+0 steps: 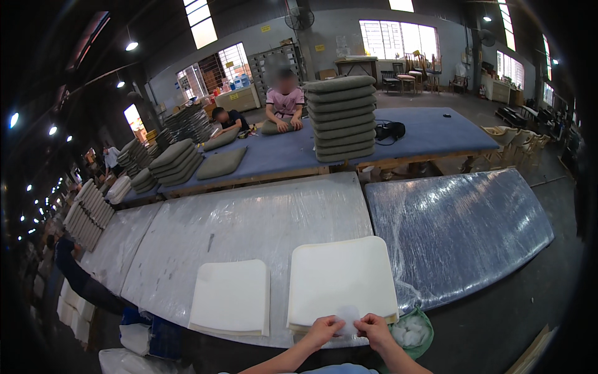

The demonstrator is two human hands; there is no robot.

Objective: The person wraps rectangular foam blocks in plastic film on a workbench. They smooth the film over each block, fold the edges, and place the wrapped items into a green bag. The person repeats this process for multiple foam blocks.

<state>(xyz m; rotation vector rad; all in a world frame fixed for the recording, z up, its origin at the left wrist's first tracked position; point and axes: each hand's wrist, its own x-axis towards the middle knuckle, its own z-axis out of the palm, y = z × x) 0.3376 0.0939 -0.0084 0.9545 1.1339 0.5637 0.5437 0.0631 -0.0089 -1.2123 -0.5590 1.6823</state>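
Note:
Between my two hands, a thin tuft of white fibre stuffing point(347, 313) is stretched over the front edge of a foam pad stack. My left hand point(324, 330) is closed, pinching the left side of the tuft. My right hand point(375, 331) pinches its right side, fingers together. Beneath it lies the stack of cream-white foam seat pads point(341, 274), with rounded far corners. To the left sits a lower pile of similar white pads point(229, 293). A green bag point(427, 340) holding more white stuffing point(408, 331) hangs by the table edge, right of my right hand.
The plastic-wrapped worktable point(249, 218) adjoins a blue wrapped tabletop point(461, 230) on the right. Beyond, a blue table point(430, 128) carries a tall stack of green cushions point(342, 118). A person in pink point(285, 103) handles a cushion there. Another person point(81, 274) stands at far left.

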